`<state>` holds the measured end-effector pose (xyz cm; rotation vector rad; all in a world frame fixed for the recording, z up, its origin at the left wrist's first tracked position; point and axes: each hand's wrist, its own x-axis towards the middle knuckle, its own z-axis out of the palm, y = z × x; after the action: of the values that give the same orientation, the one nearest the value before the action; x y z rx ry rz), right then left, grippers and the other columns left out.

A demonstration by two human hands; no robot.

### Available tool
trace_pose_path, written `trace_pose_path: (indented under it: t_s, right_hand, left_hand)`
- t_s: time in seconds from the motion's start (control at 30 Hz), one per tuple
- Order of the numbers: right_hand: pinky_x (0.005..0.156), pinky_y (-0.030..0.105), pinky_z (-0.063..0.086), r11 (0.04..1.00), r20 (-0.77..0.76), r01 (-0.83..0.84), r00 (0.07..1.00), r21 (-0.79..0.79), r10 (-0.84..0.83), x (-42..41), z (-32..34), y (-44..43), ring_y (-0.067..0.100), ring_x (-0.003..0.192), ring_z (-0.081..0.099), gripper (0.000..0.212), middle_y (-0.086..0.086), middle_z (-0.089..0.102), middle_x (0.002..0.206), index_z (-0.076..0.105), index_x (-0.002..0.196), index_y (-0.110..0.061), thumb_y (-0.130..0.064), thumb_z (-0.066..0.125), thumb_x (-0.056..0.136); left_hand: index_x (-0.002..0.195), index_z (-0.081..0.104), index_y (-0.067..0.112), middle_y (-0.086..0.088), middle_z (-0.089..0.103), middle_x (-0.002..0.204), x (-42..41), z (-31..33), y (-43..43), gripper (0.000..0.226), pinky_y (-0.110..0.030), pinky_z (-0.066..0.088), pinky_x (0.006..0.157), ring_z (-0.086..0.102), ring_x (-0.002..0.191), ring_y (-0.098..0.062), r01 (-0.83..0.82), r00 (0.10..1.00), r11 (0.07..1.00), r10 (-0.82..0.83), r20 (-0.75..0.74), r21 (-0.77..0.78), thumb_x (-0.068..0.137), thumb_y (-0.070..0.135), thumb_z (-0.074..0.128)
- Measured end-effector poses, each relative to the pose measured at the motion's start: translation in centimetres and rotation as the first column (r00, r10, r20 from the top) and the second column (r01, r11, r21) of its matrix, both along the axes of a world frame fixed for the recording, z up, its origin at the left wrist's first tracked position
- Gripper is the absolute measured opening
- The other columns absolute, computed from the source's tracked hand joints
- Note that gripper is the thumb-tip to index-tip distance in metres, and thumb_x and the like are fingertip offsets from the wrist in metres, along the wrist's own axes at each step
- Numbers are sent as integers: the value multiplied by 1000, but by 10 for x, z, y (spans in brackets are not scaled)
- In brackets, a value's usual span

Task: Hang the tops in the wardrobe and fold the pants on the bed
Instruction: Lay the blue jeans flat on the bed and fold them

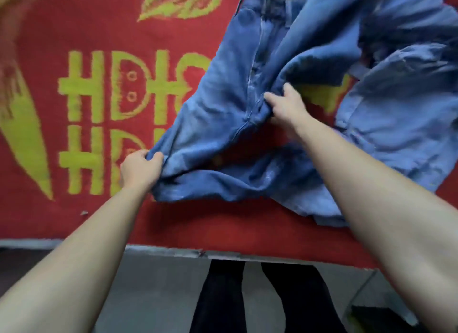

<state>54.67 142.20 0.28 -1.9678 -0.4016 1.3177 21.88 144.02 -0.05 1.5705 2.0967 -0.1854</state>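
A pair of blue denim jeans (223,102) is spread loosely over the bed's red blanket (99,221), partly lifted and rumpled. My left hand (141,169) grips the jeans at their near left corner, close to the waistband edge. My right hand (285,107) pinches the denim at the seam near the fly, in the middle of the garment. More blue denim (401,124) lies bunched on the right side of the bed; I cannot tell whether it is the same jeans or another piece. No wardrobe or tops are in view.
The red blanket carries large yellow-green letters (84,90) and leaf shapes. The bed's near edge (173,252) runs across the lower frame. Below it are grey floor (153,295) and my dark trouser legs (218,303).
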Motion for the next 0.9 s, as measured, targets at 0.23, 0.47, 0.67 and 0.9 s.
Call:
trace_pose_path:
  t_s: [0.23,0.47,0.67,0.9]
  right_hand:
    - [46,20,37,764,-362,-631,749,-133,555,-55,10,-77,5,57,49,24,-6,61,71,65,112,-19,-8,57,92]
    - [58,27,51,540,-200,-762,627,-356,753,-26,31,-100,10,71,61,11,-2,62,80,63,96,-18,-15,69,88]
    - [89,45,49,739,399,-531,624,-415,672,-52,22,-102,35,109,51,47,13,45,118,45,112,-9,-25,68,75]
    - [107,47,33,754,892,-619,186,-219,411,-72,16,-1,38,136,38,62,21,35,151,46,142,-13,-7,54,81]
  left_hand:
    - [145,42,12,-25,51,134,-18,-2,28,59,-42,34,107,45,128,-39,-3,996,999,1,85,32,95,40,52]
    - [151,26,35,-13,14,159,79,19,74,85,-46,16,118,12,147,-32,314,882,939,-343,322,141,75,3,48]
    - [109,61,18,-16,60,119,87,11,84,23,-45,37,93,52,116,-36,720,692,693,-715,97,-36,91,20,46]
    - [98,48,9,-23,59,111,-3,-9,35,16,-52,46,87,54,108,-43,533,842,843,-519,150,-77,83,11,45]
